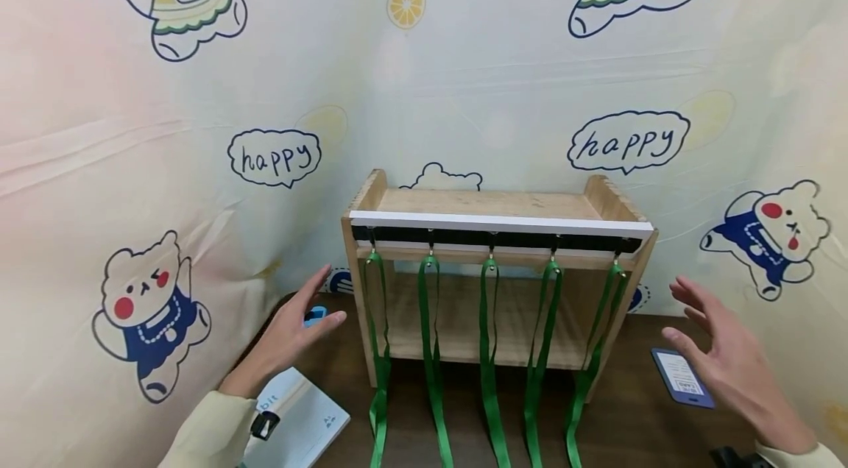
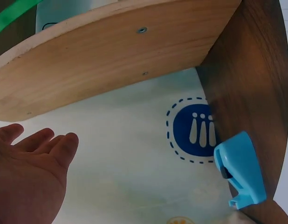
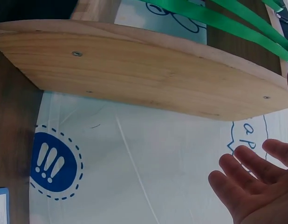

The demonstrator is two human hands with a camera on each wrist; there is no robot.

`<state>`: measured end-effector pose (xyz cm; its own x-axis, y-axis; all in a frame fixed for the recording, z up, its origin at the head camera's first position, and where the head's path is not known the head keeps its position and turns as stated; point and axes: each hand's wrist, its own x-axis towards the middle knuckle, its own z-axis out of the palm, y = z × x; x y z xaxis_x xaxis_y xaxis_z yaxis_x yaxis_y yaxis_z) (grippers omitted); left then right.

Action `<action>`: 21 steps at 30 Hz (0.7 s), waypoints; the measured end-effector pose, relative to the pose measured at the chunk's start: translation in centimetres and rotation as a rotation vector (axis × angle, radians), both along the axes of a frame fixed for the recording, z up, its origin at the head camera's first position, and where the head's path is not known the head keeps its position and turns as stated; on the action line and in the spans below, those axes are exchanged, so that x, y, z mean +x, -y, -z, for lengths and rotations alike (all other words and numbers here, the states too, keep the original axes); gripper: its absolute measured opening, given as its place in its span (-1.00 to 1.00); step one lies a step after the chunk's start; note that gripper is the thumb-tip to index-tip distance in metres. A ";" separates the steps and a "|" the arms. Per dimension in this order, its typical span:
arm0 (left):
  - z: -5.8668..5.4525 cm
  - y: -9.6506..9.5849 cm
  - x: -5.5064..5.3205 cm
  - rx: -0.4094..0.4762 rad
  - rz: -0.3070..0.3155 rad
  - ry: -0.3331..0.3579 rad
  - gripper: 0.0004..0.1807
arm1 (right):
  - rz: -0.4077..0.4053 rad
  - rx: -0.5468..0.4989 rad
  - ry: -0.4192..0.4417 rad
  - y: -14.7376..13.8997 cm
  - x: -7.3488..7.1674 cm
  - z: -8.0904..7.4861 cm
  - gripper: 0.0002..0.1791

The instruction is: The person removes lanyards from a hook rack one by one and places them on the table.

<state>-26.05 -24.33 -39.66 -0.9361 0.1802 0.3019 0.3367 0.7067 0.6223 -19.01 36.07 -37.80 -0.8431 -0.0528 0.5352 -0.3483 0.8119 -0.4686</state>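
Note:
A wooden shelf unit (image 1: pixel 490 313) stands on the dark table between my two hands. Along its top front runs a black strip (image 1: pixel 523 240) with small hooks, from which several green lanyards (image 1: pixel 488 335) hang down. My left hand (image 1: pixel 291 328) is held in the air left of the shelf, fingers extended and nothing in them. On the other side, my right hand (image 1: pixel 729 365) hovers with spread, relaxed fingers, also holding nothing. Just below it on the table lies a blue-framed card (image 1: pixel 684 377). In both wrist views the hands are beside the shelf's side panels (image 2: pixel 111 51).
A light-blue notebook (image 1: pixel 298 420) lies at the front left, under my left forearm. Behind the left hand sits a small blue plastic object (image 2: pixel 244 170), shaped like a tape dispenser. A cloth backdrop (image 1: pixel 490 85) with cartoon bears closes off the back and sides.

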 end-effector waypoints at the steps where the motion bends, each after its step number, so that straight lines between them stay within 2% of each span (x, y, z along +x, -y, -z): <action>1: 0.0 -0.1 0.0 0.005 0.005 0.001 -0.07 | -0.007 -0.004 -0.003 0.1 0.0 -0.2 -0.11; 8: -0.2 -0.7 -0.5 0.053 0.034 0.027 -0.07 | -0.063 -0.074 -0.041 0.4 0.1 -0.8 -0.18; 11: -0.5 -1.0 -0.7 0.104 0.053 0.050 -0.08 | -0.096 -0.115 -0.033 0.6 0.2 -0.9 -0.22; 16: -1.1 -1.6 -1.0 0.206 0.120 0.081 -0.10 | -0.178 -0.221 -0.005 1.0 0.3 -1.8 -0.31; 21: -1.7 -2.1 -1.2 0.247 0.148 0.078 -0.14 | -0.261 -0.328 0.029 1.3 0.5 -2.3 -0.38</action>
